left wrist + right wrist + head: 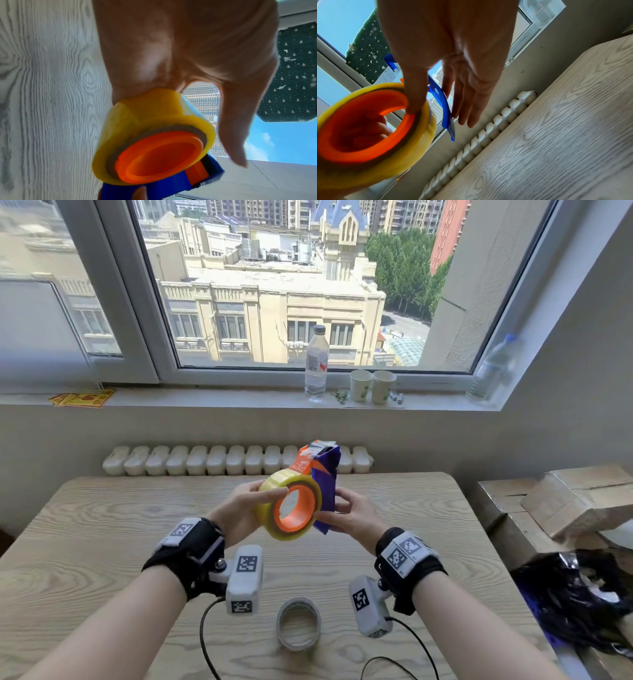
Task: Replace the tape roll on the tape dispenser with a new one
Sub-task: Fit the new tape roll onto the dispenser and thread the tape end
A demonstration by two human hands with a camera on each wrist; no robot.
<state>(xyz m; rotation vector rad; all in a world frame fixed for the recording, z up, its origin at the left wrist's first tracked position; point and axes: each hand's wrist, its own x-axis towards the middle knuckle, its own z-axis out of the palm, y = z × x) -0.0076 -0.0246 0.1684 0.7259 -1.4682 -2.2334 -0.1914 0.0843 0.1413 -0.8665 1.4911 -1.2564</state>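
Note:
Above the table both hands hold up a blue tape dispenser [325, 491] with an orange hub [294, 508]. A full yellowish tape roll [270, 501] sits around the hub. My left hand [239, 508] grips the roll from the left, thumb on its outer face. My right hand [352, 515] pinches the dispenser's blue side plate [441, 98], thumb [416, 94] on the roll's rim and fingers [471, 102] behind the plate. The left wrist view shows the roll [154, 119] on the hub [159, 155]. A thin, nearly used-up tape roll [298, 625] lies flat on the table near me.
The wooden table [102, 535] ends at a white radiator [205, 460] below the window sill. On the sill stand a water bottle [317, 364], two paper cups [371, 386] and another bottle [493, 368]. Cardboard boxes [565, 501] and a black bag [575, 594] crowd the right side.

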